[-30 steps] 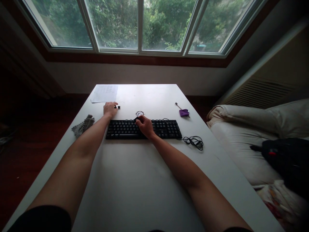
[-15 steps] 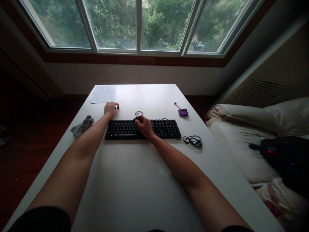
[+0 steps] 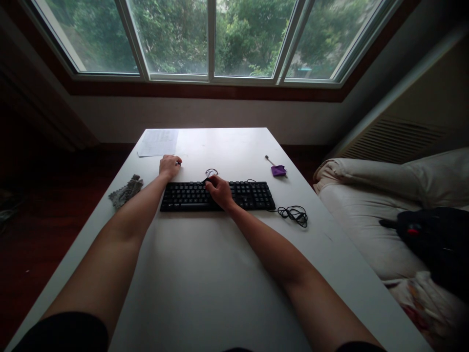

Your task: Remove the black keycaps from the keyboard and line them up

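A black keyboard (image 3: 186,197) lies flat across the white table. My left hand (image 3: 170,166) is past its far left corner, with thumb and fingers closed around a small black keycap (image 3: 178,164), which they mostly cover. My right hand (image 3: 219,190) is over the middle of the keyboard, fingers pinched at the top row of keys. A small dark piece shows at those fingertips, but its kind is hard to see. Just beyond them lies a thin round wire item (image 3: 211,172).
On the left are a grey cloth (image 3: 126,192) and, farther back, a printed paper sheet (image 3: 157,143). To the right sit a coiled black cable (image 3: 294,215), a purple cloth (image 3: 279,170) and a small brush (image 3: 270,160). A cream sofa (image 3: 351,215) stands beyond the table's right edge.
The fingers of my left hand have closed over the small black keycaps that showed beside them. My right hand stays in place on the keyboard.
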Demonstrator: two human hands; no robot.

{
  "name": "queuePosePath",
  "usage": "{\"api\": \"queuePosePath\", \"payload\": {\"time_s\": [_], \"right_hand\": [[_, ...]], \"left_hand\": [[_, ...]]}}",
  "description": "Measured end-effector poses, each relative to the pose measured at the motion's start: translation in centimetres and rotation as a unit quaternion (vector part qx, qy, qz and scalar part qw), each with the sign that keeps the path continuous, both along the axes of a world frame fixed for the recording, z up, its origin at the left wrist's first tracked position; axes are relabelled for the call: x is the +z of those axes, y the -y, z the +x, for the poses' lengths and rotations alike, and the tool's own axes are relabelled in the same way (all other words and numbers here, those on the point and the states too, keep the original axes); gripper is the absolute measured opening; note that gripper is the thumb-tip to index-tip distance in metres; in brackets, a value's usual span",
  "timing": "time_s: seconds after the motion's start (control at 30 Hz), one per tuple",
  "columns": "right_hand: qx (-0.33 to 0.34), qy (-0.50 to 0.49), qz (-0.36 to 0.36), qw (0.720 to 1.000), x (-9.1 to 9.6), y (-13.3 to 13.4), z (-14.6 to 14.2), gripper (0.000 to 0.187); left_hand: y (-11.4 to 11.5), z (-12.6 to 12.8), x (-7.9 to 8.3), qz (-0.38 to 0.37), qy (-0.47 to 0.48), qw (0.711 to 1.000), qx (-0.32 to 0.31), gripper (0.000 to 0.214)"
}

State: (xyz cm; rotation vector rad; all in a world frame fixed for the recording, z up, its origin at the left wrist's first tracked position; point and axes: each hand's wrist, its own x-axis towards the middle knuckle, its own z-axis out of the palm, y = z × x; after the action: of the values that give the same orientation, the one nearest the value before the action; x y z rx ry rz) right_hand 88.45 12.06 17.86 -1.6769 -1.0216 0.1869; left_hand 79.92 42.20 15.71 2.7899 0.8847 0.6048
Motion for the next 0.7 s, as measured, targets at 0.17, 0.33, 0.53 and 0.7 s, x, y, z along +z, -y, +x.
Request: {"api": "queuePosePath", "payload": {"time_s": [0.17, 0.33, 0.53, 0.7], "right_hand": [[-0.003, -0.004, -0.005, 1.0, 0.1, 0.0, -0.1, 0.021], [-0.006, 0.003, 0.001, 1.0, 0.0, 0.0, -0.1, 0.021], [-0.005, -0.003, -0.005, 1.0, 0.3, 0.1, -0.1, 0.021], [0.002, -0.007, 0.0, 1.0, 0.3, 0.1, -0.1, 0.02]], "left_hand": [[0.2, -0.3, -0.2, 0.003, 0.012, 1.0, 0.005, 0.021], [0.0, -0.6, -0.5, 0.007, 0.017, 1.0, 0.01, 0.023], [-0.1, -0.8, -0.4, -0.006, 0.037, 0.999, -0.006, 0.024], [0.6, -1.3, 0.2, -0.006, 0.062, 0.998, -0.002, 0.028]]}}
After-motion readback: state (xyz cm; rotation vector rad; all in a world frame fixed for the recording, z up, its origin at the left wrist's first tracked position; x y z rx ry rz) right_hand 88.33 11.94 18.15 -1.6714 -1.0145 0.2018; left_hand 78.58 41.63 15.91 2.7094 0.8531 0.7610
